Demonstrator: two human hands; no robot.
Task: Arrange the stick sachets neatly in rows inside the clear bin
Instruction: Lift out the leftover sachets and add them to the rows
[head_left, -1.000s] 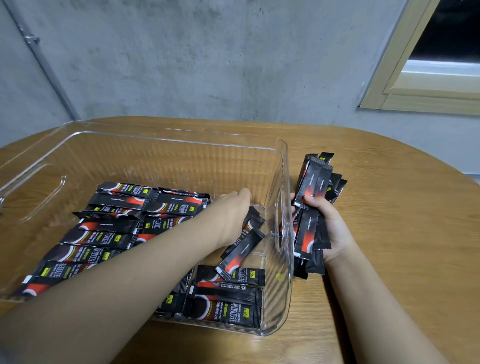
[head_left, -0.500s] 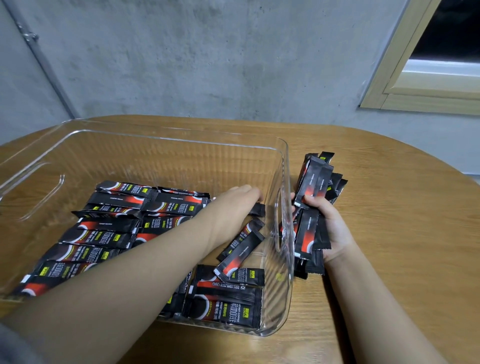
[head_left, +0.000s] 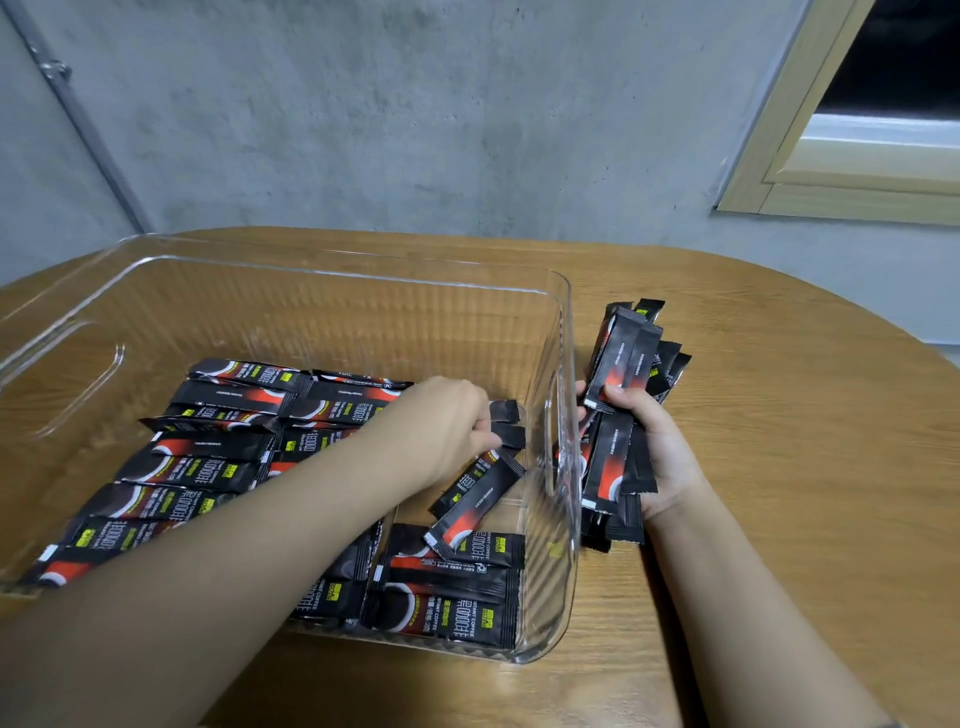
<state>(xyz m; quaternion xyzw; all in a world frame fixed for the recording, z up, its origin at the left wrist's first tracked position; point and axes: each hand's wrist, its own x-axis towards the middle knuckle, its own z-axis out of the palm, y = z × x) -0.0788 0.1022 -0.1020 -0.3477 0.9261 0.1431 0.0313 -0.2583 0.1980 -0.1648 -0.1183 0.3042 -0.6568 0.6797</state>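
The clear bin (head_left: 563, 322) stands on the wooden table, its floor lined with black and red stick sachets in rows (head_left: 208, 457). My left hand (head_left: 441, 426) reaches inside near the bin's right wall, and its curled fingers hold a couple of sachets (head_left: 506, 423) there. One sachet (head_left: 475, 499) lies slanted across the gap just below that hand. More sachets (head_left: 452, 587) lie flat at the front right corner. Outside the bin, just right of its wall, my right hand (head_left: 660, 452) grips an upright bundle of sachets (head_left: 621, 364).
The far half of the bin floor (head_left: 311, 327) holds no sachets. The round wooden table (head_left: 779, 467) extends right of the bin. A grey concrete wall and a window frame (head_left: 810, 156) stand behind it.
My left hand has shifted slightly right towards the bin's right wall, carrying the sachets in its fingers with it. My right hand and its bundle have stayed put.
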